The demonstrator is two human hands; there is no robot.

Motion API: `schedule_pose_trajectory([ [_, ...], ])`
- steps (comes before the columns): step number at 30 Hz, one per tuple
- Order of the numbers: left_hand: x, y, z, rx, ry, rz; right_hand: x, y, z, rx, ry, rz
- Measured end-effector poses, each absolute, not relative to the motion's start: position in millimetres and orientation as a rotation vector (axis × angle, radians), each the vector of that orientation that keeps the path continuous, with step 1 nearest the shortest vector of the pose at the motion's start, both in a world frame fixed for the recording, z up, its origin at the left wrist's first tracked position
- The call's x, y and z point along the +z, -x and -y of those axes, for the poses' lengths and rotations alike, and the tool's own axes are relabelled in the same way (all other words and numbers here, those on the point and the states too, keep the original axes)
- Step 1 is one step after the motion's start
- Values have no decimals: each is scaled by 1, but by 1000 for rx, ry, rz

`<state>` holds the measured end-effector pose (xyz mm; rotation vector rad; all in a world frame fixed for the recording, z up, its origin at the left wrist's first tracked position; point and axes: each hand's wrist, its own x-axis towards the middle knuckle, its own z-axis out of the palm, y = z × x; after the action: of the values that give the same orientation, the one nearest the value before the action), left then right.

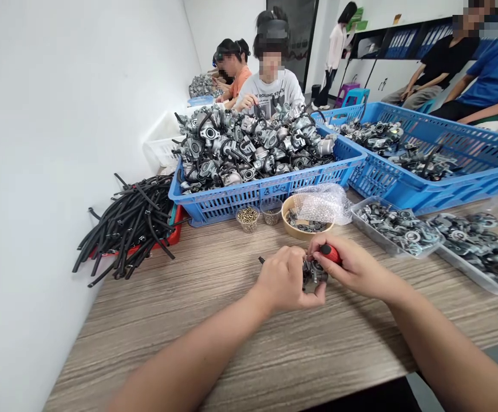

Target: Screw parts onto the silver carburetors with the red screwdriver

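Observation:
Over the middle of the wooden table, my left hand (284, 278) is closed around a small metal carburetor (315, 271), its thumb beneath and fingers over the far side. A short black piece pokes out past the knuckles on the left. My right hand (352, 266) grips a screwdriver (331, 253) with a red and black handle, held against the carburetor. The screwdriver's tip is hidden by the fingers and the part. Just beyond the hands sits a round tan bowl (289, 226) with small metal parts, beside a clear cup of brass screws (248, 218) and a second small cup (271, 212).
A blue crate (232, 200) heaped with carburetors stands behind the cups; another blue crate (459, 197) is at right. Black hoses (124, 223) lie in a red tray at left. Clear bins (397, 229) of metal parts line the right. Bubble wrap (324, 203) overlaps the bowl. People sit beyond.

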<state>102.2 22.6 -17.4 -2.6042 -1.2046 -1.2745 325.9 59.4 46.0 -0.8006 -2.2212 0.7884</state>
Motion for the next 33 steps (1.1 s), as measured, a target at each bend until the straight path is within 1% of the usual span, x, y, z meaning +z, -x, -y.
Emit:
schedule_pose_trajectory([
  [6, -1, -98, -19, -1246, 2645, 1169, 46, -339, -67, 844, 885, 2212],
  [11, -1, -98, -20, -1220, 2664, 1157, 49, -346, -70, 905, 887, 2227],
  [20, -5, -102, -26, -1148, 2730, 1209, 66, -353, -71, 661, 878, 2321],
  [28, -6, -105, -29, -1121, 2695, 1224, 107, -360, -67, 376, 827, 2668],
  [33, -7, -105, -30, -1146, 2688, 1214, 116, -353, -65, 286, 864, 2799],
])
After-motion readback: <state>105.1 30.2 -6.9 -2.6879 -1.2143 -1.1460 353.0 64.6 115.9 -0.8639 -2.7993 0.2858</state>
